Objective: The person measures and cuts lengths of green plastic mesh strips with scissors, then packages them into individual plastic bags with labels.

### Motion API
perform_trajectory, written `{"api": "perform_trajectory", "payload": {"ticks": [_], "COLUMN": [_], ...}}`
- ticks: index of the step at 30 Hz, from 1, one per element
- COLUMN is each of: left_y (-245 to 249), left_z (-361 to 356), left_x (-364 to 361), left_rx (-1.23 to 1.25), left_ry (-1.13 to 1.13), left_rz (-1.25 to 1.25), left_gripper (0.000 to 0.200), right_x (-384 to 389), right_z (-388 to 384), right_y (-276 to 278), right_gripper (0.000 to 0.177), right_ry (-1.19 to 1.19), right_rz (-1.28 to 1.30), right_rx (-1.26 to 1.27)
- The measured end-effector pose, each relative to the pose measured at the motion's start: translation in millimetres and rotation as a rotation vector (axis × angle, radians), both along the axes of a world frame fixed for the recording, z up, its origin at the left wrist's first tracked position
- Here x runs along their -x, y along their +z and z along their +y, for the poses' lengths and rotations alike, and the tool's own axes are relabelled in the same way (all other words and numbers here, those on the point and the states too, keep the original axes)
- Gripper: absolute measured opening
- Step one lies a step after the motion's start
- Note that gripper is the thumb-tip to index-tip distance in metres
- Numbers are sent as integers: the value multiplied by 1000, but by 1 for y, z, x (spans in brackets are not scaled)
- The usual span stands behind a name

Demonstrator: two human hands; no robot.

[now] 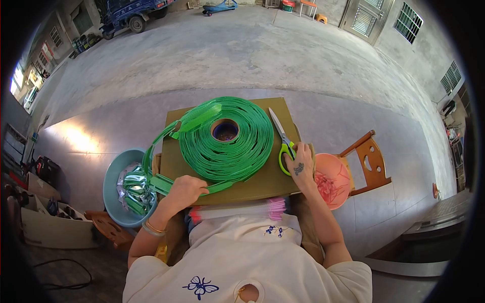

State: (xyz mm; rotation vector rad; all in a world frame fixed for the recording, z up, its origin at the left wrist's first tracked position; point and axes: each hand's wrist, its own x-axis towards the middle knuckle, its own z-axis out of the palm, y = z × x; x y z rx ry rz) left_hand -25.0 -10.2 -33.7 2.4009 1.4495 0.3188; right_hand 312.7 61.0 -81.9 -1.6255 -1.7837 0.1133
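A large coil of green strip [255,151] lies flat on an olive-brown box [265,188] before me. My left hand [184,193] is closed on the strip's loose length at the box's near left edge. One stretch of it loops up the left side to a wider dotted green piece on the coil. To the right lie scissors [284,144] with yellow-green handles, blades pointing away from me. My right hand [301,169] has its fingers and thumb closed around the handles. A bundle of thin clear strips with pink ends [237,209] rests across my lap.
At left, a blue basin [109,177] holds shiny green-and-silver packets. A coral basin [329,157] with thin pink strips stands at right beside a wooden chair [371,161]. Farther back are concrete floor and a blue three-wheeled truck [132,14].
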Motion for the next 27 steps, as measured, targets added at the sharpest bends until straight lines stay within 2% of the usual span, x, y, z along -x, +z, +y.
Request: {"api": "perform_trajectory", "payload": {"ticks": [2, 4, 7, 10, 13, 16, 19, 22, 27], "left_y": [6, 18, 58, 50, 40, 31, 38, 11, 3], "left_z": [-2, -2, -11, -15, -1, 5, -4, -9, -3], "left_x": [29, 69, 94, 90, 60, 26, -11, -29, -5], "left_rx": [15, 23, 286, 147, 208, 235, 213, 5, 33], "left_ry": [70, 218, 471, 321, 170, 35, -49, -92, -12], "left_rz": [3, 225, 307, -104, -113, -114, -69, 29, -15], "left_gripper": [15, 14, 30, 51, 61, 60, 51, 38, 23], "right_x": [-2, -1, 0, 2, 2, 2, 2, 1, -1], "right_z": [1, 1, -1, -1, -2, -2, -1, 1, 0], "right_y": [0, 0, 4, 6, 8, 10, 9, 3, 6], "right_gripper": [36, 36, 35, 35, 35, 35, 36, 36, 37], "right_ry": [4, 12, 10, 8, 12, 10, 1, -7, 5], "right_rz": [9, 21, -10, -33, -32, -23, -21, -16, 12], "right_rx": [4, 9, 64, 48, 56, 89, 84, 21, 72]}}
